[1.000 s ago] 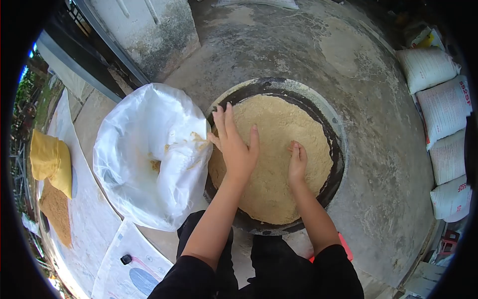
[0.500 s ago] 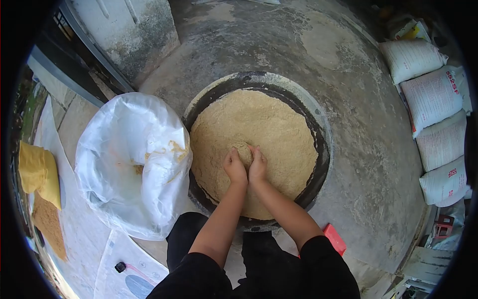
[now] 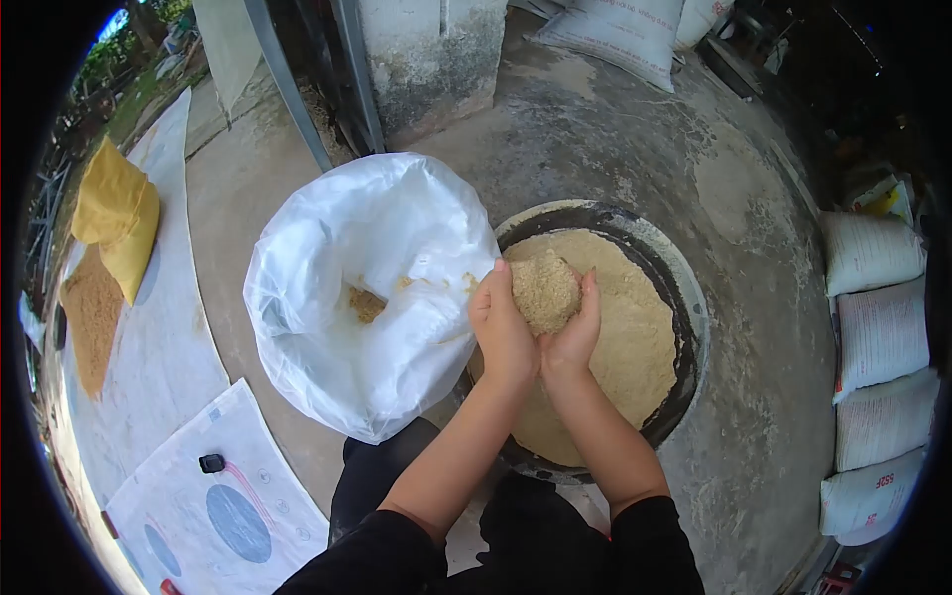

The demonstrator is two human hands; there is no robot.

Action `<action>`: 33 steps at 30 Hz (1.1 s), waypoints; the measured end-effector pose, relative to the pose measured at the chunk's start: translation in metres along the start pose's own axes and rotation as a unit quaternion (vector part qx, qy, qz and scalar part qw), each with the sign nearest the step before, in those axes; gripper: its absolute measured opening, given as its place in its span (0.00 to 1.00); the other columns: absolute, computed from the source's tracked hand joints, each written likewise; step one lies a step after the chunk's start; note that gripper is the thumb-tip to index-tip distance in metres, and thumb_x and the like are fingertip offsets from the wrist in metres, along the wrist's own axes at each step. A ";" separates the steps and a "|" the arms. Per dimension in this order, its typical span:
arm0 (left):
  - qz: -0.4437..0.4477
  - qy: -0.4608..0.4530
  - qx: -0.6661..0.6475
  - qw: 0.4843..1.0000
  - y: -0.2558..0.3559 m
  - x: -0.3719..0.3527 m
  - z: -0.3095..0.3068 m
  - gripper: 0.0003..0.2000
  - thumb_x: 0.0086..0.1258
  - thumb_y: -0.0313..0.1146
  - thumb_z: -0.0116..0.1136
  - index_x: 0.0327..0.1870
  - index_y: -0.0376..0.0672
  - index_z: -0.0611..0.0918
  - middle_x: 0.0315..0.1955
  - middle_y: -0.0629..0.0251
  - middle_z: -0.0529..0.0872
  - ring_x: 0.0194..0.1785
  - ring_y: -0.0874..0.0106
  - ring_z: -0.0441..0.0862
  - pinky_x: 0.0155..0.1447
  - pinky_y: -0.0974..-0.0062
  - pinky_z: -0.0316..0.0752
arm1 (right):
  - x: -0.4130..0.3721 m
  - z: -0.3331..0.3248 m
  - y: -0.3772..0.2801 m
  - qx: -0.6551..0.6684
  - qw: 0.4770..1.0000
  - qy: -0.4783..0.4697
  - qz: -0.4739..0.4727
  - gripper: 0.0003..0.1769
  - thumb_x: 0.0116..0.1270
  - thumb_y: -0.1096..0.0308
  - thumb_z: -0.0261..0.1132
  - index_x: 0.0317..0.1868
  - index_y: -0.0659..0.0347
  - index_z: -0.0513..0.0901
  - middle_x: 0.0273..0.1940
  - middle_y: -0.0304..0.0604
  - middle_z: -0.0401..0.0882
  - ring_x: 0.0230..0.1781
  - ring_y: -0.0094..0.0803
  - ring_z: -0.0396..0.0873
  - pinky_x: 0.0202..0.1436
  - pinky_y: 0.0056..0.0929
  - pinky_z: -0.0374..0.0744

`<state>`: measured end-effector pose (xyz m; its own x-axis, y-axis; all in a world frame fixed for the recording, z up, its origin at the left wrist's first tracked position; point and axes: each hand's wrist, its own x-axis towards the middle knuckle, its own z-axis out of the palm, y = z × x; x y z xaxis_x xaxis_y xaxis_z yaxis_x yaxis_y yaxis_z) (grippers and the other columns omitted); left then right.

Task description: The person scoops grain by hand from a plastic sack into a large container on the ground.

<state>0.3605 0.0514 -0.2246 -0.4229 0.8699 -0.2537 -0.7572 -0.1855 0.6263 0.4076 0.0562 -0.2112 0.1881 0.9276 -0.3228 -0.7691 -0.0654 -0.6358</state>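
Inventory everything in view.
tub: one, black, centre
loose powder: one, tan, in tub
scooped powder: one, tan, in hands
plastic bag: one, whitish, left of tub
sack: one, yellow, far left
heap: one, brown, beside sack
ground sheet: one, pale, left
printed sheet: one, white, lower left
device: one, black, on printed sheet
stacked sacks: four-plus, white, right
other sacks: two-plus, white, top
wall: one, greyish, top
floor: one, grey, throughout
trousers: one, black, bottom
sleeves: two, black, bottom
left hand, right hand: two, bare, over tub

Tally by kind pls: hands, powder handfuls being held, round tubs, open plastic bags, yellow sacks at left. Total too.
Left hand and right hand: 2
Held powder handful: 1
Round tub: 1
Open plastic bag: 1
Yellow sack: 1
Total: 6
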 end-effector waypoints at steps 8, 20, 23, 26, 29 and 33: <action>0.197 0.069 0.138 0.968 0.110 0.056 -0.039 0.16 0.71 0.40 0.46 0.32 0.35 0.78 0.27 0.69 0.78 0.31 0.82 0.72 0.37 0.83 0.68 | 0.006 0.099 0.100 -0.314 0.907 -0.257 -0.112 0.24 0.71 0.56 0.45 0.44 0.71 0.78 0.42 0.47 0.78 0.44 0.31 0.74 0.51 0.27 0.71; 0.193 -0.118 0.362 0.904 0.017 0.009 -0.027 0.13 0.68 0.32 0.49 0.46 0.32 0.77 0.40 0.59 0.81 0.43 0.74 0.76 0.49 0.79 0.69 | 0.022 -0.021 -0.017 -0.375 0.901 -0.111 -0.187 0.17 0.69 0.62 0.53 0.43 0.69 0.79 0.41 0.46 0.80 0.45 0.28 0.76 0.53 0.25 0.70; 0.162 -0.208 0.413 0.872 -0.026 -0.015 -0.023 0.14 0.66 0.31 0.50 0.48 0.32 0.76 0.46 0.49 0.79 0.52 0.60 0.75 0.57 0.69 0.66 | 0.050 -0.117 -0.019 -0.340 0.922 0.005 -0.186 0.18 0.69 0.60 0.52 0.40 0.68 0.79 0.41 0.47 0.80 0.44 0.29 0.76 0.52 0.25 0.70; 0.173 -0.236 0.562 0.774 -0.096 -0.009 -0.064 0.16 0.65 0.32 0.49 0.51 0.32 0.74 0.51 0.44 0.74 0.57 0.53 0.70 0.61 0.64 0.63 | 0.069 -0.206 0.001 -0.289 0.939 0.169 -0.082 0.21 0.69 0.53 0.49 0.41 0.64 0.78 0.43 0.43 0.80 0.47 0.29 0.76 0.50 0.29 0.69; 0.153 -0.186 0.696 0.676 -0.157 -0.001 -0.123 0.19 0.66 0.33 0.47 0.55 0.31 0.71 0.55 0.41 0.70 0.61 0.50 0.65 0.64 0.61 0.59 | 0.073 -0.262 0.026 -0.155 0.941 0.301 -0.013 0.23 0.68 0.50 0.48 0.40 0.63 0.79 0.43 0.43 0.80 0.47 0.30 0.76 0.49 0.29 0.67; 0.107 -0.111 0.633 0.759 -0.183 -0.014 -0.120 0.21 0.67 0.34 0.46 0.58 0.30 0.69 0.55 0.39 0.69 0.61 0.52 0.66 0.63 0.64 0.60 | 0.066 -0.257 0.056 -0.225 0.941 0.251 -0.019 0.24 0.69 0.51 0.46 0.40 0.64 0.79 0.43 0.45 0.79 0.46 0.32 0.76 0.55 0.28 0.65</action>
<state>0.4454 0.0184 -0.4240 -0.2678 0.9635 -0.0038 0.4615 0.1318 0.8773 0.5339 0.0196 -0.4480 0.5623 0.6491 -0.5123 -0.4411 -0.2886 -0.8498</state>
